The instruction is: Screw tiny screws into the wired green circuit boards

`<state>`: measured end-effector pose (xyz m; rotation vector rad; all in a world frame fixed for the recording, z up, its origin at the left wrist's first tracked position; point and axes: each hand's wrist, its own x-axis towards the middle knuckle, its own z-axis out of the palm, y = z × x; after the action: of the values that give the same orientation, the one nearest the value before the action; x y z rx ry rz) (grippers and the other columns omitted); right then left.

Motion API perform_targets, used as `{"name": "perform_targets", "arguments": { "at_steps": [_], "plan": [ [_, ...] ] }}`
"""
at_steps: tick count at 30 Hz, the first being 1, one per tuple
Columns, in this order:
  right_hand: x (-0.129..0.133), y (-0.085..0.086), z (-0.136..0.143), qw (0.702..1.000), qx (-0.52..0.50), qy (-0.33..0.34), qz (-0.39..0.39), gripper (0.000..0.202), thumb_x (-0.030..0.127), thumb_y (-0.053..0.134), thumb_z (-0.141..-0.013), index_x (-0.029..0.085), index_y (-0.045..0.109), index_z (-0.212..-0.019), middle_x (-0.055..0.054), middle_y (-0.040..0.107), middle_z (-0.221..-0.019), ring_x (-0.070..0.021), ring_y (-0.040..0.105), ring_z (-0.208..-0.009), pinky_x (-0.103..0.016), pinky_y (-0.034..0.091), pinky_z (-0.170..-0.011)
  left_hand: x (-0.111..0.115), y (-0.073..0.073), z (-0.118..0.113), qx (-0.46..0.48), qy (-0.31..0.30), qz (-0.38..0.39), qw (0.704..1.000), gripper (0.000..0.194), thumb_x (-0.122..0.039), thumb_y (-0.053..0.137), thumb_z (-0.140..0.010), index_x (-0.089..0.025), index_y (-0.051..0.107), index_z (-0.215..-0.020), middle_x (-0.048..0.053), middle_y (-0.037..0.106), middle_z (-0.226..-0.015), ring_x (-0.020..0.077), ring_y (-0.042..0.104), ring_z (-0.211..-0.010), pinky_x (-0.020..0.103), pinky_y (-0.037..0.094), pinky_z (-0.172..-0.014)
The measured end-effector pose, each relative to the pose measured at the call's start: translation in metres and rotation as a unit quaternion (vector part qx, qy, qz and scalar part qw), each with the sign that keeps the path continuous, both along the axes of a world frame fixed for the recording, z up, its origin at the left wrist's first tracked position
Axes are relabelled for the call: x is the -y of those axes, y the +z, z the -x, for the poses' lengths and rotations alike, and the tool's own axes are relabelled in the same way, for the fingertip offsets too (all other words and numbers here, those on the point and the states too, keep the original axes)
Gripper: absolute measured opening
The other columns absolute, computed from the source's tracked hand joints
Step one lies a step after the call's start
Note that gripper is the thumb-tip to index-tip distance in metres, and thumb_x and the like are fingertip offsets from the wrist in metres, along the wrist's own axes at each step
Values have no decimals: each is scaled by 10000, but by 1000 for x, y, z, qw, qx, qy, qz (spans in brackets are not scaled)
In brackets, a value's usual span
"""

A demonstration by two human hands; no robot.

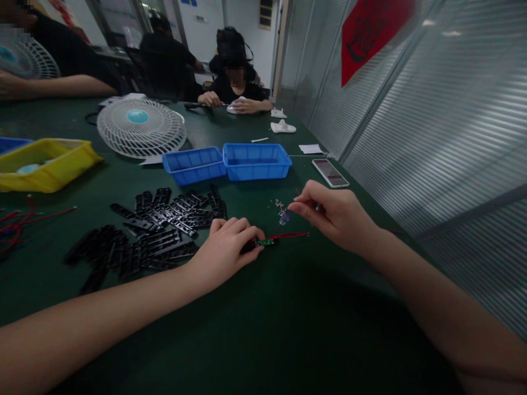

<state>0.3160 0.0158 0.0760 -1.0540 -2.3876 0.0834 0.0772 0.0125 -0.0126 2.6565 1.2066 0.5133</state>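
My left hand [233, 244] rests on the table with thumb and fingers closed on a small green circuit board [267, 242]. Two red wires [292, 235] run from the board to the right. A dark piece shows at the board's edge, partly covered by my fingers. My right hand [329, 211] is raised just right of a scatter of tiny silvery screws [281, 207]. Its thumb and index finger are pinched together; what lies between them is too small to make out. Left of my left hand spreads a heap of black slotted plastic strips [177, 214].
Two blue bins [257, 171] stand behind the strips, with a white fan [142, 129] beyond. A yellow bin [61, 170] and loose red wires [16, 230] lie left. A phone [330, 173] is near the right edge. Across the table a person [234, 99] handles a white part.
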Motion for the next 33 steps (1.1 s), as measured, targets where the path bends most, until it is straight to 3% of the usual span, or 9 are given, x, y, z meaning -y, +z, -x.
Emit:
{"name": "perform_targets", "arguments": {
  "at_steps": [4, 7, 10, 12, 14, 16, 19, 26, 33],
  "plan": [
    [0, -3, -1, 997, 69, -20, -31, 347, 452, 426, -944, 197, 468, -713, 48, 418, -535, -73, 363, -463, -241, 229, -482, 0, -1, 0, -2, 1, -9, 1000, 183, -372, 546, -896, -281, 589, -1050, 8, 573, -917, 207, 507, -914, 371, 267, -786],
    [-1, -12, 2, 983, 178, -28, -43, 403, 446, 373, -956, 189, 544, -697, 1, 515, -573, -104, 429, -519, -273, 195, -493, 1, -1, -1, -8, 0, -14, 1000, 190, -376, 537, -899, -277, 586, -1053, 11, 577, -909, 210, 507, -911, 373, 271, -789],
    [-6, -23, 6, 980, 195, -26, -32, 420, 418, 346, -966, 183, 583, -712, -32, 588, -675, -135, 497, -629, -268, 254, -514, 1, -1, -1, -14, 0, -14, 1000, 193, -373, 537, -899, -274, 581, -1058, 12, 576, -916, 212, 507, -913, 372, 273, -790],
    [-12, -30, 6, 985, 158, -53, -35, 384, 417, 355, -962, 177, 609, -804, -59, 622, -808, -165, 538, -757, -264, 341, -574, 0, -1, -1, -14, 0, -13, 1000, 187, -369, 537, -901, -276, 580, -1057, 11, 575, -921, 211, 507, -915, 372, 272, -789],
    [-21, -38, 4, 989, 115, -85, -45, 332, 387, 376, -957, 160, 612, -1014, -102, 626, -1020, -203, 550, -929, -295, 418, -707, 0, -1, -1, -12, -1, -14, 1000, 184, -366, 537, -901, -278, 581, -1057, 11, 577, -925, 210, 508, -917, 372, 272, -790],
    [-30, -49, 1, 990, 122, -61, -27, 342, 293, 375, -958, 172, 547, -1228, -114, 574, -1229, -222, 535, -1063, -349, 430, -843, 0, -1, -1, -12, -1, -19, 1000, 184, -366, 541, -899, -277, 582, -1056, 12, 582, -924, 211, 510, -914, 372, 274, -792],
    [-40, -65, -3, 986, 166, -33, -2, 413, 203, 401, -935, 214, 476, -1341, -98, 512, -1363, -252, 486, -1202, -415, 411, -935, 2, 2, -2, -26, -4, -29, 999, 188, -368, 532, -905, -261, 574, -1053, 20, 588, -947, 216, 515, -915, 374, 284, -790],
    [-44, -75, -2, 968, 246, -2, -46, 345, 126, 419, -929, 173, 574, -1233, -96, 625, -1226, -214, 590, -1074, -356, 455, -864, 3, 9, -9, -101, -48, -76, 991, 235, -328, 439, -960, -208, 547, -1130, 64, 586, -1048, 231, 529, -930, 377, 332, -784],
    [-46, -74, -2, 960, 266, 14, -84, 278, 112, 439, -922, 154, 619, -1130, -90, 659, -1134, -216, 604, -1001, -337, 441, -791, -4, 5, -9, -47, -45, -41, 997, 231, -336, 485, -946, -206, 525, -1132, 45, 601, -1033, 213, 536, -919, 345, 371, -765]
  ]
}}
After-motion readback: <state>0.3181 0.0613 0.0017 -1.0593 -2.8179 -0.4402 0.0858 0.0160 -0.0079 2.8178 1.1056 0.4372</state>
